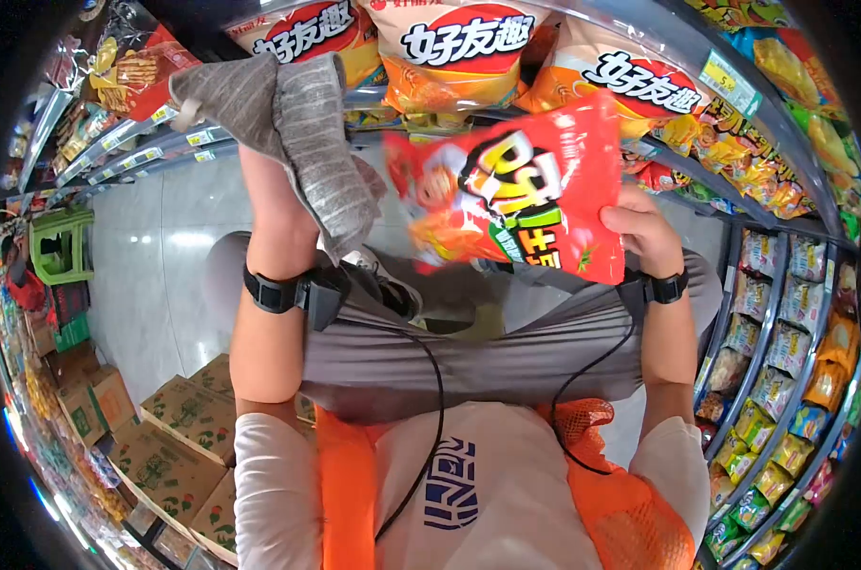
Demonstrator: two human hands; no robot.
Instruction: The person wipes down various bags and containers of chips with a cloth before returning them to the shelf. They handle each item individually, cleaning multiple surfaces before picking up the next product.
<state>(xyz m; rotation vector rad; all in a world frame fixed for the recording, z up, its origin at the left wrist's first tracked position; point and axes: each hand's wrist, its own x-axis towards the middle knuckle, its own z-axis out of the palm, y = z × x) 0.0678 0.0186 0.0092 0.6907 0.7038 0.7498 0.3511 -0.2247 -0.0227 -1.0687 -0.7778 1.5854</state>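
Note:
A red snack bag (545, 190) with a picture of food on its left part hangs in front of the lower shelf, tilted. My right hand (644, 228) grips its right edge between thumb and fingers. A grey-brown ribbed cloth (312, 133) is draped over my left hand, hiding its fingers; only the wrist and forearm show. The cloth's lower end is close to the bag's left side. Behind them, large orange and white snack bags (464, 47) stand on the shelf above.
Shelves of small packets (773, 342) rise at the right. Brown cartons (164, 465) lie on the floor at the lower left. A green stool (60, 247) and a person in red (22, 275) are at the far left. My crossed legs are below my hands.

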